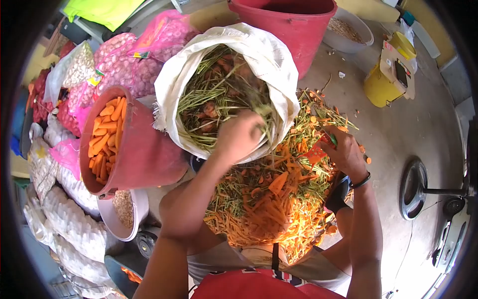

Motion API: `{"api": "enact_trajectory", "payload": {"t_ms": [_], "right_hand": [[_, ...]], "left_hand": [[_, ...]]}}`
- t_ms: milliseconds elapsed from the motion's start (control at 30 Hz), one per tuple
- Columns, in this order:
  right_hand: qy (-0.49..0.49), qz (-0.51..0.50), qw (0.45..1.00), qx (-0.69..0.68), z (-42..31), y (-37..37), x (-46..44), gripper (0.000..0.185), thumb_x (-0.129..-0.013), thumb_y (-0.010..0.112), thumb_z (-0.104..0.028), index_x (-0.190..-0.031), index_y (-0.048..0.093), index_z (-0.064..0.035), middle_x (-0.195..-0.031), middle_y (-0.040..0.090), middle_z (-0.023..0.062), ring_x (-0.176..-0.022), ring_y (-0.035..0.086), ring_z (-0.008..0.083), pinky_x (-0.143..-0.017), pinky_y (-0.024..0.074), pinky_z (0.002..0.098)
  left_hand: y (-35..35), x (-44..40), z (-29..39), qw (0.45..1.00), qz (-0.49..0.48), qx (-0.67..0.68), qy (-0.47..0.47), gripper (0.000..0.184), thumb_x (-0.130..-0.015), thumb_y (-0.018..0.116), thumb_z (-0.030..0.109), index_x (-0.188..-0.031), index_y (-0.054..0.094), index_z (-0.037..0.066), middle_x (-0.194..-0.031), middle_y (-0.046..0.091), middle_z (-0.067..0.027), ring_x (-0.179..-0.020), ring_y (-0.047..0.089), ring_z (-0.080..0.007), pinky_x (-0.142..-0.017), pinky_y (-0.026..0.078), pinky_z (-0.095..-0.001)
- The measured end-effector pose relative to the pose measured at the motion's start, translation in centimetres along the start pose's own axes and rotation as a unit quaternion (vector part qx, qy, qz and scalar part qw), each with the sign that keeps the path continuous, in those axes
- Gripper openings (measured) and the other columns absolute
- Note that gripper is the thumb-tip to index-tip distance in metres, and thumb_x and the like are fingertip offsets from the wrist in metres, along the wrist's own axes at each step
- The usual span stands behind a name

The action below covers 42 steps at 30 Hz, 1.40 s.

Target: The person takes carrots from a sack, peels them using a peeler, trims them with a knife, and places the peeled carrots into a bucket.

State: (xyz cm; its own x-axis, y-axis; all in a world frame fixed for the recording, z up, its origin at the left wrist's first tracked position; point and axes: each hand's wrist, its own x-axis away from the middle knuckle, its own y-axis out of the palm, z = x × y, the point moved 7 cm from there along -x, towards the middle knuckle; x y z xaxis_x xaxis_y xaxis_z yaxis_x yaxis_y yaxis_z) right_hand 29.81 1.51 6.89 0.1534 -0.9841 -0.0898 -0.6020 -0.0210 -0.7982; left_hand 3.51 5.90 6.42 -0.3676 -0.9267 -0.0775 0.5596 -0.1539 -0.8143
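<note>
Picking from the white sack (pixel 169 89), apparently, at 12 o'clock
Left hand (pixel 238 137) blurred, grip unclear; right hand (pixel 344 152) pinches red tool (pixel 314 153); lifting stems (pixel 199 95) likely calls for firm hold

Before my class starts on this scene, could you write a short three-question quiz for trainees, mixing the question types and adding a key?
1. Multiple choice: which container does the left hand reach into?
A) the yellow bucket
B) the white sack
C) the grey basin

2. True or false: the red bucket at the left of the picture holds orange carrots.

3. Short answer: is the wristband by the right hand light or dark?

Key:
1. B, the white sack.
2. True.
3. Dark.
</note>
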Motion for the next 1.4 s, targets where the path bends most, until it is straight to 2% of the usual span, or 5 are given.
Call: {"api": "enact_trajectory", "payload": {"t_ms": [367, 500, 567, 733, 1400], "right_hand": [[0.001, -0.019, 1.0, -0.017, 0.4, 1.2, -0.5, 0.044, -0.084, 0.075, -0.029, -0.115, 0.064, 0.0001, -0.1, 0.069, 0.022, -0.089, 0.068, 0.0364, -0.078, 0.0528, 0.0415], [0.0, -0.007, 1.0, -0.002, 1.3, 0.6, -0.1, 0.043, -0.084, 0.074, -0.029, -0.116, 0.064, -0.0008, -0.1, 0.069, 0.0217, -0.09, 0.068, 0.0368, -0.077, 0.0526, 0.0416], [0.006, -0.002, 1.0, -0.003, 1.6, 0.5, 0.1, 0.043, -0.084, 0.074, -0.029, -0.116, 0.064, -0.0014, -0.1, 0.069, 0.0215, -0.09, 0.068, 0.0371, -0.077, 0.0525, 0.0417], [0.02, -0.014, 1.0, -0.003, 1.3, -0.1, 0.3, 0.043, -0.084, 0.074, -0.027, -0.116, 0.064, -0.0012, -0.103, 0.07, 0.0212, -0.093, 0.068, 0.0379, -0.081, 0.0528, 0.0421], [0.042, 0.012, 0.999, -0.031, 1.8, -0.5, 2.4, 0.028, -0.089, 0.067, -0.019, -0.114, 0.066, -0.0069, -0.092, 0.071, 0.0195, -0.079, 0.069, 0.0359, -0.07, 0.0529, 0.0425]], "left_hand": [[6.9, 8.9, 8.4, 0.939, -0.203, -0.056, 0.273, 0.016, -0.083, 0.064, 0.012, -0.098, 0.068, 0.007, -0.102, 0.063, -0.011, -0.083, 0.066, -0.0247, -0.073, 0.055, -0.0374], [0.6, 3.9, 4.1, 0.945, -0.176, 0.201, 0.186, 0.025, -0.094, 0.065, 0.023, -0.112, 0.065, 0.005, -0.119, 0.068, -0.0093, -0.088, 0.069, -0.0215, -0.076, 0.054, -0.0342], [-2.9, 0.4, -0.6, 0.985, -0.108, 0.07, -0.119, 0.02, -0.09, 0.064, 0.009, -0.11, 0.066, 0.007, -0.108, 0.071, -0.0105, -0.093, 0.07, -0.0244, -0.08, 0.054, -0.0359], [2.5, -3.4, -8.6, 0.984, -0.039, -0.169, 0.041, 0.062, -0.078, 0.069, -0.004, -0.133, 0.061, 0.022, -0.146, 0.041, -0.0111, -0.132, 0.041, -0.0355, -0.111, 0.037, -0.0452], [7.2, -2.7, 4.9, 0.906, -0.113, 0.404, -0.054, 0.046, -0.09, 0.072, 0.026, -0.125, 0.053, 0.002, -0.107, 0.063, -0.0055, -0.087, 0.063, -0.0117, -0.073, 0.054, -0.0265]]}}
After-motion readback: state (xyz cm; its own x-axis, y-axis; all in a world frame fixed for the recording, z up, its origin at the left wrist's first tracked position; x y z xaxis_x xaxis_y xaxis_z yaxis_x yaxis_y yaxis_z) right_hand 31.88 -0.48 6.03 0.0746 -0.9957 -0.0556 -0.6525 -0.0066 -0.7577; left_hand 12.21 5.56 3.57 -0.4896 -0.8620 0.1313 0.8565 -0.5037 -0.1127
